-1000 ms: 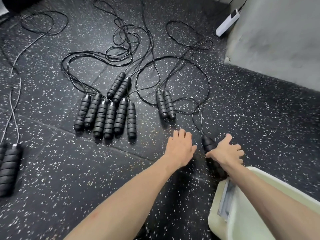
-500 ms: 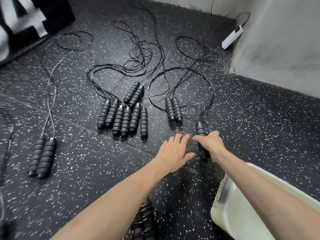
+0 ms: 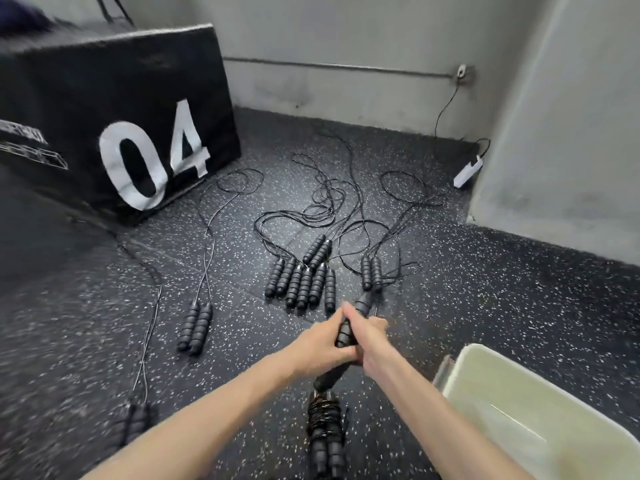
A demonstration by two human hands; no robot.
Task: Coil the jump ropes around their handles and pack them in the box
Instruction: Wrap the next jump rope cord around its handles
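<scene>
Nearest, below the fingers: one coiled rope (image 3: 325, 433) on the floor; box (image 3: 512, 403) to their right. Both hands, left hand (image 3: 320, 344) & right hand (image 3: 369, 339), grip a pair of handles (image 3: 351, 320), fingers curled tight. Step: gathering handles before coiling. Next: pull cord in, wrap. Beyond fingers: loose ropes (image 3: 304, 282).
</scene>
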